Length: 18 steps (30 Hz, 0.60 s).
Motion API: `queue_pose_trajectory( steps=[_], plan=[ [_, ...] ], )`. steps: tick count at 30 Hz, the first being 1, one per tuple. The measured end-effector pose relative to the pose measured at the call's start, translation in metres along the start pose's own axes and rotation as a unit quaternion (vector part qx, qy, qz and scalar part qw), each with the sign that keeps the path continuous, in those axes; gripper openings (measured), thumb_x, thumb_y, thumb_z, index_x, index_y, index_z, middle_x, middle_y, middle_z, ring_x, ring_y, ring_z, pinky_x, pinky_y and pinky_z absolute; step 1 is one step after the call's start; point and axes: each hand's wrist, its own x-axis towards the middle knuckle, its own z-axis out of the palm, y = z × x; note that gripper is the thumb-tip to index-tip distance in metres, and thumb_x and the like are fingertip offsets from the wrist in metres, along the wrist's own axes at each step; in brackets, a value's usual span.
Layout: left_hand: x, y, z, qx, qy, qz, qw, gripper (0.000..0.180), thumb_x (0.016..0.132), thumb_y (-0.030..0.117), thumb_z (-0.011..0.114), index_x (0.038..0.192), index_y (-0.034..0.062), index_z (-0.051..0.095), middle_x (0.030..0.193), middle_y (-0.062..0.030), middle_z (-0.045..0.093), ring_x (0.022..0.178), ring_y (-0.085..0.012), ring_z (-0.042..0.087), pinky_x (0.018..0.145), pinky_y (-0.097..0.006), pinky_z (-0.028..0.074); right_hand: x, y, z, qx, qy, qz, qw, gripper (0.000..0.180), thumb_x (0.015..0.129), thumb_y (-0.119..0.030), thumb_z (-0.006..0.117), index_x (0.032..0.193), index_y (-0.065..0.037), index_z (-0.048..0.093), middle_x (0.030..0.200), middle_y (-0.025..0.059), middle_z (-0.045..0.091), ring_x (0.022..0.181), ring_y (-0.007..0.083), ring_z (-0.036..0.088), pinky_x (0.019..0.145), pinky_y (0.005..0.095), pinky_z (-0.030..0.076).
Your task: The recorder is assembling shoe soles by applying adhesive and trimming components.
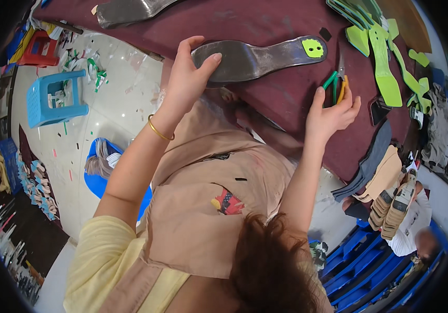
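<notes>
Dark red table [265, 26] filling the twelve o'clock half. Grey metal sole plate [255, 58] lying on it near centre-top. Left hand [187, 78] clamped on the plate's wide end. Right hand [330, 116], at two o'clock, fingers loosely spread, touching green-handled pliers [337, 83].

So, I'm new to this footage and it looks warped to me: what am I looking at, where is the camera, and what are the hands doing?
It is one picture from a wide fisheye camera worn on a person's head, looking down, so edges bend. No machine: two bare hands. The left hand, with a gold bangle on its wrist, grips the wide end of a grey metal shoe-sole form lying on the dark red work surface. A yellow-green patch sits on its far end. The right hand touches pliers with green and orange handles. Green sole cutouts lie further right, and stacked insoles near the table edge.
</notes>
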Motion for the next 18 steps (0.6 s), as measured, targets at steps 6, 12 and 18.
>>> queue_pose_trajectory(
  steps=[6,12,18],
  plan=[
    [0.000,-0.003,0.002,0.119,0.033,0.113,0.986,0.052,0.085,0.015,0.066,0.128,-0.0015,0.041,0.122,-0.0130,0.051,0.104,-0.0168,0.055,0.084,-0.027,0.047,-0.020,-0.095,-0.010,0.269,-0.112,-0.049,0.955,0.078,0.067,-0.039,0.077,0.130,-0.012,0.040,0.141,0.0243,0.025,0.130,0.0437,0.021,0.102,0.0567,0.019],
    [0.000,0.000,-0.002,0.134,0.033,0.126,0.982,0.054,0.081,0.018,0.069,0.126,0.0004,0.043,0.118,-0.0128,0.053,0.108,-0.0219,0.053,0.092,-0.032,0.043,-0.015,-0.087,0.012,0.391,-0.107,-0.009,0.914,0.051,0.076,-0.006,0.067,0.123,-0.007,0.045,0.138,0.0208,0.031,0.126,0.0384,0.031,0.102,0.0474,0.029],
    [0.054,0.024,-0.088,0.279,0.168,0.277,0.904,0.053,0.083,0.026,0.070,0.123,-0.0007,0.047,0.118,-0.0147,0.054,0.108,-0.0239,0.054,0.094,-0.033,0.042,-0.010,0.041,-0.015,0.402,0.012,0.126,0.907,0.017,0.082,0.001,0.060,0.099,0.000,0.059,0.103,0.0095,0.058,0.086,0.0184,0.059,0.079,0.0299,0.049]
  ],
)
